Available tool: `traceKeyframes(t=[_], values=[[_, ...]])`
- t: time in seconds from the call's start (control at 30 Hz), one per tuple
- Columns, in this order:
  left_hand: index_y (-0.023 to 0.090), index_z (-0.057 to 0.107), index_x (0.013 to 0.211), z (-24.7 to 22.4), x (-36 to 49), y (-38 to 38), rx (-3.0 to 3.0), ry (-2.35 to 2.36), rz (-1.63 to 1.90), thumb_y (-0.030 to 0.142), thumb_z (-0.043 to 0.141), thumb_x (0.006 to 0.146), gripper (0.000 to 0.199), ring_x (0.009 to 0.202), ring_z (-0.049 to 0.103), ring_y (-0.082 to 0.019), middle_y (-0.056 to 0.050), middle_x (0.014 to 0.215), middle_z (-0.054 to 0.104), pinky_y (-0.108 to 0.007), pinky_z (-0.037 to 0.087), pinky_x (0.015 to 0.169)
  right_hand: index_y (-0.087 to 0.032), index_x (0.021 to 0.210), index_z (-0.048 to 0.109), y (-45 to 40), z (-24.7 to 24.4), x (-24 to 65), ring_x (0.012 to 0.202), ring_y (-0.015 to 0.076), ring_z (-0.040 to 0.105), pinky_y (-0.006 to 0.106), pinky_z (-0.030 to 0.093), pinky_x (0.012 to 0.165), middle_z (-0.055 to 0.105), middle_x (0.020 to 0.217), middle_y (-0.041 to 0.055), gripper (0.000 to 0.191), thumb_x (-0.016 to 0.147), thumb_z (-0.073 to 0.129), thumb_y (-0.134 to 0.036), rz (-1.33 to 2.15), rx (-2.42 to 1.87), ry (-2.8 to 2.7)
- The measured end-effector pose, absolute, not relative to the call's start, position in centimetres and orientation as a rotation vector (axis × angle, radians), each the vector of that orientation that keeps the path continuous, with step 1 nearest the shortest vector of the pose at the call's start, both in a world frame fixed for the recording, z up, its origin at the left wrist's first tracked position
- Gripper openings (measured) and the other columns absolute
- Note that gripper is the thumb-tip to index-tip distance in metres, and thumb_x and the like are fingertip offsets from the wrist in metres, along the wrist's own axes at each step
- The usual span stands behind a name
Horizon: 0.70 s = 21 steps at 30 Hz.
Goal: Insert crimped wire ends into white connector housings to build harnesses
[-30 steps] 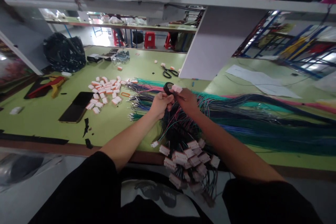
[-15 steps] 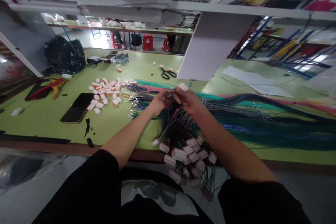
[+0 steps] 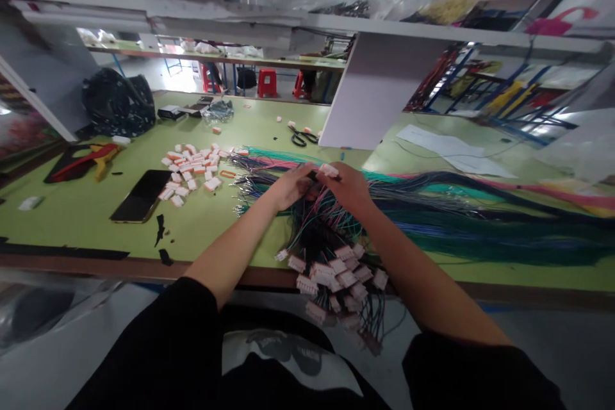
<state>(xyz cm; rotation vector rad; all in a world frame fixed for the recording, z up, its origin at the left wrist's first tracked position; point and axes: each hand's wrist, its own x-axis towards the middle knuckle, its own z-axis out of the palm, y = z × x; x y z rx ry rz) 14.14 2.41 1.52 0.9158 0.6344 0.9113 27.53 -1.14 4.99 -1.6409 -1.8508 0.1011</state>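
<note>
Head view: two bare hands meet over the wires [image 3: 331, 213] at the middle of the bench [image 3: 86, 221]. Right hand [image 3: 354, 193]: fingers closed in on a white connector [image 3: 329, 170], which sits at the fingertips, raised above the wires. Left hand [image 3: 291, 191]: fingers bent inward, just beside the connector. A dark item [image 3: 312, 176] shows between the hands; its outline is mostly hidden, and whether the left fingers grip it cannot be told.

Wired connectors [image 3: 323, 274] hang in a bunch over the near edge. Loose connectors [image 3: 192, 163] lie piled to the left, the phone [image 3: 140, 196] just beside them; scissors [image 3: 303, 137] lie on the far side.

Judgement on handling: the connector is best pinched by its sides, fingertips off its wire entries. The left fingers should steady close to it without tugging wires. Forearms should clear the hanging bunch, where a snag could strain terminations.
</note>
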Motion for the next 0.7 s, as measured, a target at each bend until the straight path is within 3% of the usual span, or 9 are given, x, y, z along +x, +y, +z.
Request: traceKeyframes(t=[0.07, 0.17, 0.33, 0.4, 0.5, 0.6, 0.7], values=[[0.017, 0.055, 0.074, 1.6, 13.8, 3.0, 0.897, 0.539, 0.738, 0.047, 0.061, 0.074, 0.031, 0.048, 0.050, -0.012, -0.001, 0.059, 0.054, -0.025, 0.037, 0.048, -0.021, 0.077, 0.063, -1.1, 4.6, 27.4, 0.073, 0.0202, 0.058, 0.030, 0.042, 0.068, 0.067, 0.079, 0.0051, 0.021, 0.073, 0.054, -0.039, 0.180, -1.585, -1.851], [0.017, 0.054, 0.071, 1.1, 13.9, 2.9, 0.988, 0.549, 0.863, 0.045, 0.066, 0.068, 0.031, 0.047, 0.045, -0.010, 0.001, 0.060, 0.051, -0.024, 0.033, 0.046, -0.020, 0.073, 0.060, -0.4, 3.6, 27.4, 0.069, 0.0197, 0.057, 0.031, 0.043, 0.066, 0.066, 0.073, 0.0049, 0.025, 0.073, 0.052, -0.044, 0.243, -1.625, -1.637], [0.018, 0.057, 0.075, 0.3, 14.2, 1.5, 1.689, 0.544, 1.058, 0.023, 0.087, 0.032, 0.053, 0.089, 0.052, -0.018, -0.001, 0.081, 0.054, -0.028, 0.042, 0.077, -0.019, 0.064, 0.054, 0.6, 3.3, 28.6, 0.058, 0.0166, 0.052, 0.029, 0.040, 0.058, 0.058, 0.060, 0.0025, 0.029, 0.070, 0.053, -0.048, 0.356, -1.742, -1.406], [0.018, 0.055, 0.070, 0.4, 14.4, 1.4, 1.847, 0.663, 1.049, 0.023, 0.085, 0.042, 0.042, 0.086, 0.050, -0.017, 0.000, 0.077, 0.051, -0.027, 0.041, 0.076, -0.020, 0.060, 0.051, 0.4, 3.9, 28.8, 0.057, 0.0154, 0.049, 0.029, 0.037, 0.057, 0.055, 0.057, 0.0010, 0.030, 0.068, 0.055, -0.048, 0.261, -1.750, -1.493], [0.018, 0.048, 0.070, 0.6, 14.9, 1.7, 1.804, 1.011, 1.155, 0.021, 0.072, 0.064, 0.025, 0.066, 0.044, -0.012, 0.004, 0.068, 0.046, -0.026, 0.038, 0.066, -0.020, 0.055, 0.046, -0.4, 4.7, 28.2, 0.056, 0.0137, 0.045, 0.028, 0.034, 0.057, 0.051, 0.055, -0.0004, 0.031, 0.067, 0.058, -0.046, 0.070, -1.729, -1.576], [0.018, 0.046, 0.067, 0.6, 15.3, 2.0, 1.818, 1.101, 1.251, 0.015, 0.069, 0.066, 0.023, 0.064, 0.043, -0.011, 0.004, 0.065, 0.046, -0.025, 0.036, 0.063, -0.019, 0.056, 0.047, -1.2, 5.0, 27.1, 0.059, 0.0139, 0.046, 0.028, 0.036, 0.059, 0.052, 0.057, 0.0000, 0.031, 0.069, 0.058, -0.045, 0.034, -1.682, -1.604], [0.017, 0.052, 0.064, 0.4, 15.1, 2.2, 1.843, 1.031, 1.369, 0.009, 0.064, 0.066, 0.014, 0.070, 0.048, -0.012, 0.002, 0.069, 0.051, -0.024, 0.038, 0.066, -0.018, 0.067, 0.055, -1.4, 4.6, 26.9, 0.068, 0.0165, 0.053, 0.029, 0.041, 0.065, 0.058, 0.067, 0.0018, 0.027, 0.073, 0.056, -0.045, 0.226, -1.526, -1.673]])
